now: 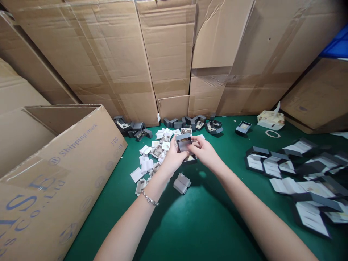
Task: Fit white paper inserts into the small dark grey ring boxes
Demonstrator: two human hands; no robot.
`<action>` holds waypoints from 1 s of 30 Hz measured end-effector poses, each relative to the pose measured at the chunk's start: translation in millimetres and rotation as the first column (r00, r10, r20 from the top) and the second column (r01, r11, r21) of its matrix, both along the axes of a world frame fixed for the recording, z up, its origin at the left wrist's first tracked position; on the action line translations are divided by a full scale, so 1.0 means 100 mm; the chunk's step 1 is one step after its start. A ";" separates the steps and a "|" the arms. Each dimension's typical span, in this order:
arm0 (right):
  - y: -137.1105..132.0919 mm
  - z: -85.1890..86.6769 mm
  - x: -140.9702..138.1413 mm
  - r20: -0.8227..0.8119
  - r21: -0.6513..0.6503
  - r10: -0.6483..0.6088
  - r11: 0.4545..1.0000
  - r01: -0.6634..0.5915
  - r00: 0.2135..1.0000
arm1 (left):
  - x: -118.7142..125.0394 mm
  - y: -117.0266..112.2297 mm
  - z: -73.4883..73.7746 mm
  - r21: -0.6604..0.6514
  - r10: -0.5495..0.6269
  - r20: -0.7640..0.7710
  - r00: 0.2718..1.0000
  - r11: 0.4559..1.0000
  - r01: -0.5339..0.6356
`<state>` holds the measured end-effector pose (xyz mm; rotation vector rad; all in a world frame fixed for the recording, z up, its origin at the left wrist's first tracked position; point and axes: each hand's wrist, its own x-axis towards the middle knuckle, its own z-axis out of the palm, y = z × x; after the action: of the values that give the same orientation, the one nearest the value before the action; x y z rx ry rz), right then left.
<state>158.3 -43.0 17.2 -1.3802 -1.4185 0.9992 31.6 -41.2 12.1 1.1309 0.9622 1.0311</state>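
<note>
Above the green table, my left hand (pixel 175 158) is closed round the left side of a small dark hinged jewellery box (pixel 183 137). The box's lid stands up, showing a pale lining inside. From the right, my right hand (pixel 204 151) grips the same box, with its thumb and fingers at the opening; the fingertips are partly hidden. A folded white insert (pixel 182 183) lies just below my hands. To the left is a loose heap of white and grey inserts (pixel 147 165).
Dark boxes (pixel 137 126) lie along the back edge. Opened boxes with white linings (pixel 272 165) cover the right side. One open box (pixel 243 127), a tissue pack (pixel 271 119) and a white ring (pixel 272 134) sit at back right. A large carton (pixel 67 174) stands left; a cardboard wall (pixel 168 54) rises behind.
</note>
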 end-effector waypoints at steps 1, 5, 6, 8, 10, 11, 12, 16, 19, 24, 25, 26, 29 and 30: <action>0.01 -0.02 0.00 -0.035 -0.005 0.031 1.000 -0.031 0.999 | -0.01 0.01 0.01 0.007 0.011 -0.005 1.000 1.000 -0.011; 0.01 -0.07 -0.06 -0.054 0.032 0.017 0.999 -0.016 0.998 | -0.03 0.03 -0.02 0.130 0.104 -0.172 0.980 0.988 -0.082; -0.01 -0.07 -0.08 -0.037 0.052 0.000 0.999 0.002 0.999 | -0.03 0.03 -0.03 0.173 0.134 -0.223 0.965 0.980 -0.096; -0.05 -0.09 -0.13 0.009 0.106 -0.036 0.994 0.035 0.999 | -0.02 0.02 -0.07 0.237 0.178 -0.284 0.942 0.965 -0.111; -0.10 -0.11 -0.17 0.047 0.146 -0.078 0.987 0.070 0.996 | 0.00 0.00 -0.11 0.262 0.201 -0.299 0.933 0.957 -0.122; -0.11 -0.12 -0.19 0.057 0.154 -0.094 0.984 0.085 0.994 | 0.01 -0.02 -0.12 0.272 0.208 -0.297 0.932 0.954 -0.126; -0.13 -0.13 -0.20 0.062 0.159 -0.108 0.982 0.097 0.992 | 0.01 -0.03 -0.13 0.284 0.216 -0.291 0.932 0.950 -0.131; -0.15 -0.13 -0.20 0.074 0.193 -0.121 0.976 0.105 0.990 | 0.04 -0.06 -0.15 0.331 0.241 -0.266 0.933 0.932 -0.146; -0.15 -0.12 -0.18 0.097 0.214 -0.116 0.972 0.093 0.988 | 0.06 -0.07 -0.16 0.333 0.254 -0.240 0.937 0.928 -0.166; -0.17 -0.10 -0.17 0.120 0.240 -0.090 0.969 0.059 0.989 | 0.06 -0.10 -0.16 0.372 0.242 -0.185 0.952 0.914 -0.160; -0.16 -0.09 -0.16 0.118 0.246 -0.089 0.968 0.057 0.989 | 0.06 -0.10 -0.15 0.387 0.238 -0.181 0.954 0.909 -0.154; -0.16 -0.09 -0.16 0.116 0.249 -0.089 0.967 0.058 0.989 | 0.05 -0.10 -0.15 0.393 0.233 -0.184 0.955 0.908 -0.146; -0.11 -0.10 -0.13 0.108 0.203 -0.064 0.978 0.041 0.992 | 0.02 -0.03 -0.15 0.323 0.212 -0.186 0.959 0.935 -0.144; -0.09 -0.10 -0.12 0.090 0.147 -0.029 0.989 0.015 0.996 | 0.01 0.00 -0.14 0.269 0.205 -0.175 0.963 0.951 -0.153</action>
<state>146.6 -52.2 7.6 -1.3445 -1.5103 0.8093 32.3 -41.1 -2.3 1.3997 1.1337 1.2309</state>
